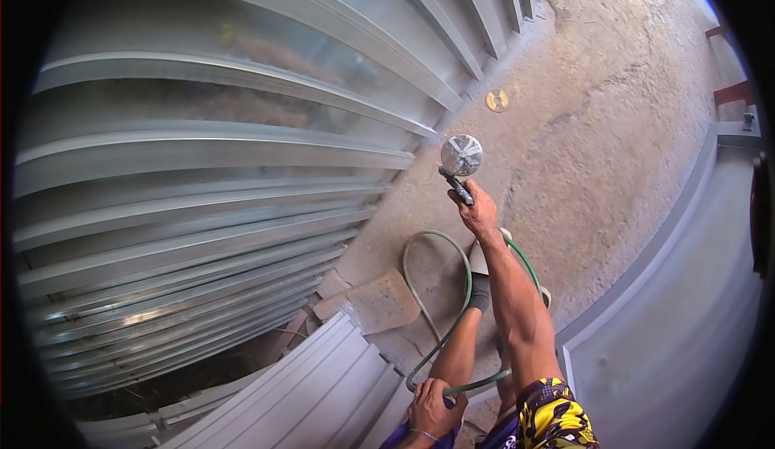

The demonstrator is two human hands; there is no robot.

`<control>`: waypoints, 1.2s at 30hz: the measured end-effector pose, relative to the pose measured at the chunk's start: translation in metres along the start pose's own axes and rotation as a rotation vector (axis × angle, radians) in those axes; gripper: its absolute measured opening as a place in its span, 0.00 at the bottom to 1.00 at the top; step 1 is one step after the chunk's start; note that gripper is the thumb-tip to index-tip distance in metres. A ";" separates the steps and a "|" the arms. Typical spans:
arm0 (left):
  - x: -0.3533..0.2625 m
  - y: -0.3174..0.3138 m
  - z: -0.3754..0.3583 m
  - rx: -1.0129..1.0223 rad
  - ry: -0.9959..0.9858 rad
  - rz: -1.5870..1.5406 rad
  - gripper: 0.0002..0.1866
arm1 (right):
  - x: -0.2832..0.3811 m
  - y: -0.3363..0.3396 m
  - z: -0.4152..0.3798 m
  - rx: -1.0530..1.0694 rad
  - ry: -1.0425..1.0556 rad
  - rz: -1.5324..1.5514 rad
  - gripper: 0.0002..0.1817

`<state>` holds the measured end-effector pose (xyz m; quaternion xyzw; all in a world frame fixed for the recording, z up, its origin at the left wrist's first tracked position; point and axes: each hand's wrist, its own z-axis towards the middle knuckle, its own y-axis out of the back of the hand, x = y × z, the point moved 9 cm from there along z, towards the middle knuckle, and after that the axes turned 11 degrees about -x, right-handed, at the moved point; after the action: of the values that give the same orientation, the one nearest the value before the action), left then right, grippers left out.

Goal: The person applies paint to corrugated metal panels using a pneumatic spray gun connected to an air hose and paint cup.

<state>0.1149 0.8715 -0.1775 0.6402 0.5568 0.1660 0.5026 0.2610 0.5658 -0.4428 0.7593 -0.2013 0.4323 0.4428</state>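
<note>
My right hand (479,209) is wrapped round the dark handle of a spray gun (461,155), whose round, paint-smeared cup top faces up. The gun is beside the lower ends of the grey ribbed metal panels (202,154). Near my knee, my left hand (437,408) has its fingers closed on a green hose (479,382). The hose loops over the floor and passes behind my right forearm. The gun's nozzle is too small to make out.
A yellow disc (496,101) lies on the concrete floor (613,126) beyond the gun. A grey framed panel (670,312) stands at the right. Grey slatted metal (299,384) and a flat brownish piece (373,302) are at the lower left, near my feet.
</note>
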 end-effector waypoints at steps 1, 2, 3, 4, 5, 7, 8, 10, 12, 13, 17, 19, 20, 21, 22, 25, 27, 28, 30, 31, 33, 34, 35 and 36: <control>-0.001 0.002 0.001 -0.002 0.005 0.002 0.18 | -0.001 -0.002 0.001 0.005 -0.012 -0.006 0.20; -0.002 0.002 0.000 -0.002 0.010 0.004 0.18 | -0.002 -0.004 0.001 0.011 -0.024 -0.013 0.20; 0.000 0.000 -0.001 0.001 0.011 0.005 0.19 | -0.001 -0.004 -0.001 0.003 -0.009 0.005 0.20; 0.002 -0.002 -0.002 0.003 0.010 0.005 0.19 | 0.001 -0.004 -0.001 -0.006 0.007 0.022 0.20; 0.003 -0.004 -0.003 0.003 0.008 0.005 0.19 | 0.004 -0.005 -0.001 -0.016 0.025 0.041 0.20; 0.000 -0.001 -0.001 0.015 0.031 0.017 0.19 | 0.007 -0.006 -0.003 -0.001 0.029 0.042 0.20; -0.001 0.000 -0.001 0.020 0.043 0.022 0.19 | 0.009 -0.007 -0.005 0.006 0.032 0.042 0.20; -0.001 0.001 0.000 0.023 0.047 0.010 0.19 | 0.013 -0.008 -0.009 0.026 0.039 0.060 0.19; -0.002 0.001 0.001 0.023 0.044 0.003 0.19 | 0.014 -0.008 -0.011 0.041 0.039 0.068 0.19; -0.001 0.001 0.001 0.021 0.040 0.000 0.19 | 0.014 -0.008 -0.012 0.047 0.038 0.067 0.19; 0.002 -0.002 -0.001 0.019 0.033 -0.005 0.19 | 0.013 -0.010 -0.014 0.054 0.030 0.015 0.20; 0.002 -0.001 -0.001 0.015 0.027 -0.015 0.19 | 0.009 -0.013 -0.012 0.013 0.055 -0.024 0.20; 0.002 -0.001 -0.001 0.013 0.024 -0.020 0.19 | 0.007 -0.014 -0.012 -0.007 0.067 -0.043 0.20; 0.002 0.000 -0.001 0.017 0.021 -0.018 0.19 | 0.005 -0.013 -0.011 -0.018 0.051 -0.052 0.21; 0.001 0.000 -0.001 0.020 0.017 -0.015 0.18 | 0.003 -0.012 -0.008 -0.029 0.035 -0.060 0.21; 0.000 0.003 0.000 0.022 0.023 -0.009 0.18 | 0.005 -0.010 -0.005 -0.067 0.067 -0.035 0.22; 0.000 0.003 0.000 0.029 0.038 -0.010 0.18 | 0.006 -0.009 -0.004 -0.060 0.090 -0.036 0.22; 0.001 0.002 0.000 0.036 0.047 -0.012 0.18 | 0.007 -0.008 -0.004 -0.053 0.085 -0.038 0.22; 0.002 0.002 0.000 0.044 0.064 -0.015 0.18 | 0.008 -0.008 -0.005 -0.039 0.078 -0.039 0.21; 0.002 0.002 0.000 0.045 0.073 -0.016 0.18 | 0.010 -0.008 -0.005 -0.046 0.089 -0.039 0.21; 0.002 0.002 0.000 0.046 0.081 -0.013 0.18 | 0.011 -0.009 -0.007 -0.060 0.108 -0.039 0.21; 0.002 0.001 0.000 0.043 0.078 -0.008 0.18 | 0.010 -0.010 -0.007 -0.068 0.124 -0.041 0.21; 0.001 0.001 0.000 0.040 0.075 -0.003 0.19 | 0.011 -0.011 -0.008 -0.078 0.140 -0.042 0.21; 0.001 0.000 0.000 0.043 0.079 0.000 0.19 | 0.012 -0.011 -0.008 -0.089 0.158 -0.044 0.20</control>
<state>0.1151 0.8730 -0.1777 0.6439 0.5795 0.1792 0.4663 0.2719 0.5795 -0.4362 0.7068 -0.1682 0.4716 0.4997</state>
